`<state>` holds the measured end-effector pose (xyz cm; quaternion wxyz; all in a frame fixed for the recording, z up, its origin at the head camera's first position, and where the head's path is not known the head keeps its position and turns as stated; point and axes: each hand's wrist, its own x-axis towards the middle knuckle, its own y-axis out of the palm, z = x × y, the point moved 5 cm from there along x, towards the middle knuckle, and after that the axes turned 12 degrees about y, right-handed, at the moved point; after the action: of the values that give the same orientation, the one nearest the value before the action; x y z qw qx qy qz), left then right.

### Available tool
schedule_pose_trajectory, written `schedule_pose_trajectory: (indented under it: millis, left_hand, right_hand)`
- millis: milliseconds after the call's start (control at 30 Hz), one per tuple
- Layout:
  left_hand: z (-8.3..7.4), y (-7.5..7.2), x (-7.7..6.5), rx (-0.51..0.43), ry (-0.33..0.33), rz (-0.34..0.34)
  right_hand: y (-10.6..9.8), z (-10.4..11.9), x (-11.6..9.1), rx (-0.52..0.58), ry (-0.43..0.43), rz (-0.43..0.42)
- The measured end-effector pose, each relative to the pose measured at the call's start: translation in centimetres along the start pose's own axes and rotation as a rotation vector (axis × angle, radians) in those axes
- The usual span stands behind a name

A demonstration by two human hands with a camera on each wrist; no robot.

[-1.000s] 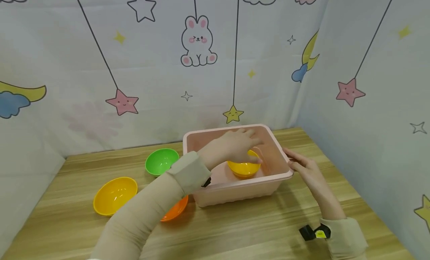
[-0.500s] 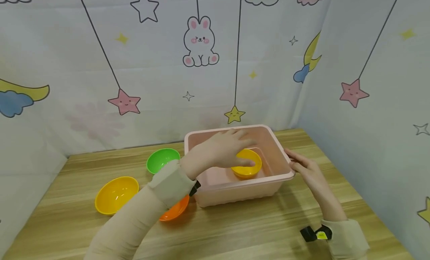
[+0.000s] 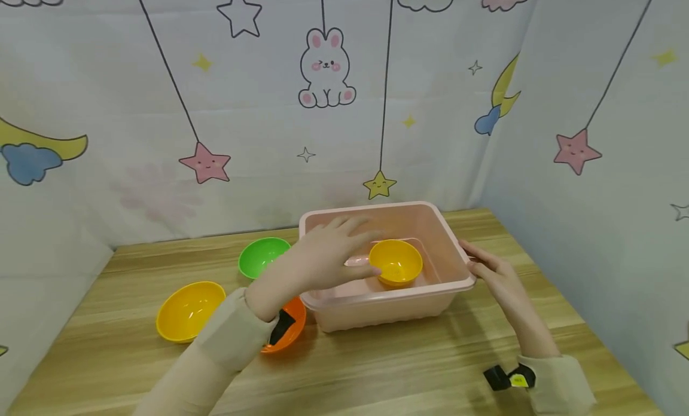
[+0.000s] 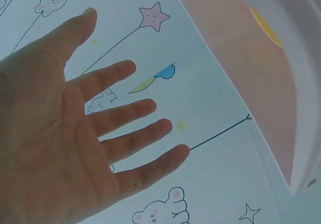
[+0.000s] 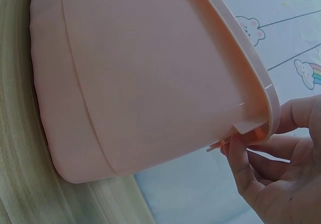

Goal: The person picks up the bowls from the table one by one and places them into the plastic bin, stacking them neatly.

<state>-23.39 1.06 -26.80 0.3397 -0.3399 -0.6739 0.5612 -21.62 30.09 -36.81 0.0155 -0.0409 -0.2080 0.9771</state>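
A pink plastic basin (image 3: 377,308) stands on the wooden table, with a yellow bowl (image 3: 395,262) upright on its floor. My left hand (image 3: 317,254) hovers above the basin's left part, fingers spread and holding nothing; the left wrist view shows the bare palm (image 4: 55,128). At the basin's right end, my right hand (image 3: 503,284) grips the rim, its fingers (image 5: 241,163) curled at the edge in the right wrist view. Left of the basin lie a green bowl (image 3: 258,254) and an orange bowl (image 3: 293,326), the latter partly hidden by my left wrist.
Another yellow bowl (image 3: 188,311) sits farther left on the table, partly behind my left sleeve (image 3: 231,329). A white printed cloth (image 3: 258,123) hangs behind the table and along its sides. The wooden table (image 3: 398,368) extends in front of the basin.
My left hand has moved left and back from over the yellow bowl in the basin, leaving that bowl in fuller view. My right hand stays on the rim.
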Motion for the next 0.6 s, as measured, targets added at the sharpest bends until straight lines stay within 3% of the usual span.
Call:
schedule_pose_trajectory:
  millis: [100,233,400,600]
  left_hand:
    - [0.3,-0.2,-1.2,0.019,-0.003,-0.097]
    - [1.1,-0.2,-3.1,0.016,-0.110,-0.180]
    - [2.1,0.2,-5.1,0.019,-0.241,-0.243]
    - [2.9,0.8,-7.0,0.062,-0.283,-0.314]
  right_hand:
    - [0.0,0.0,0.0,0.003,-0.004,0.003]
    - [0.0,0.0,0.0,0.002,-0.015,0.000]
    - [0.0,0.1,-0.1,0.002,-0.029,-0.004]
    - [0.0,0.1,0.0,0.010,-0.036,-0.008]
